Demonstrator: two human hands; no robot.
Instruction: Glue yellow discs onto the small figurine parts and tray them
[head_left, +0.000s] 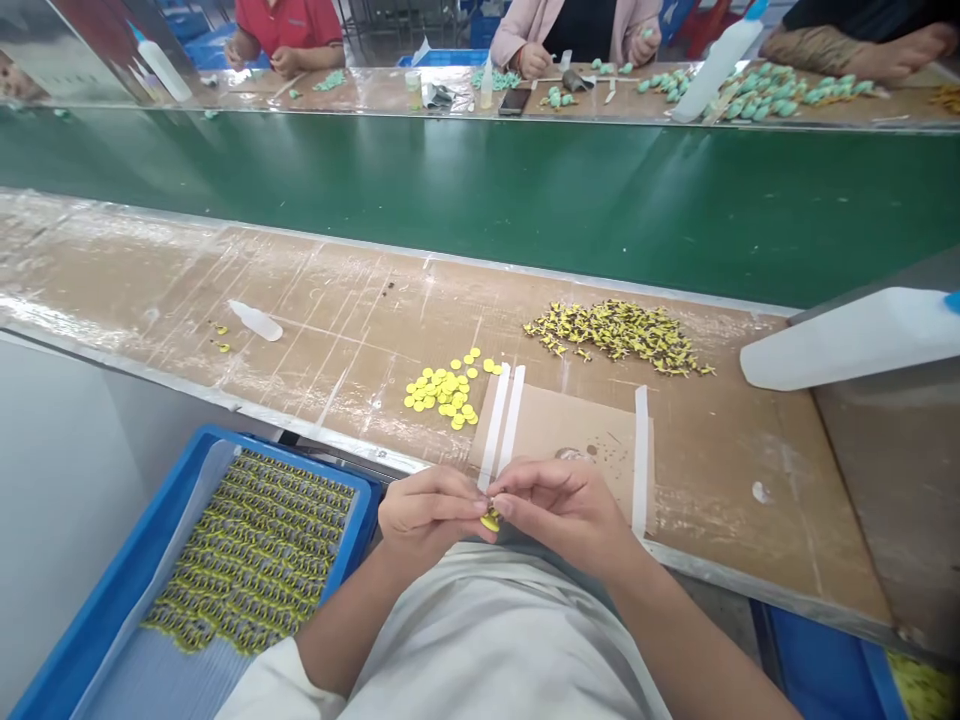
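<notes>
A wide green belt (450, 190) runs across the view, with the brown-covered bench (337, 325) on its near side. Beyond the belt stands a far bench (390, 92), where three people sit: one in a red top (311, 25), one in a pale pink jacket (517, 35) and one with dark clothing at the right edge. Mint-green pieces (757, 95) lie heaped before them.

Below the near bench, at the wearer's left, is a blue tray (135, 550) with a pale liner, bearing close rows of yellow-and-dark figures (262, 540). On the bench, directly in front of the wearer, lies a cardboard sheet (581, 415) crossed by strips of white tape. A large white bottle (847, 340) with a blue cap lies tilted at the right, and left of it spreads a pile of small yellow-and-dark parts (619, 335).

The left hand (431, 510) and right hand (562, 510) meet at the bench's near edge, fingertips closed from either side on one small yellow piece (490, 522); the fingers partly cover it. A small white bottle (256, 321) lies on its side farther left. Loose yellow discs (442, 390) are scattered just beside the sheet's left edge.
</notes>
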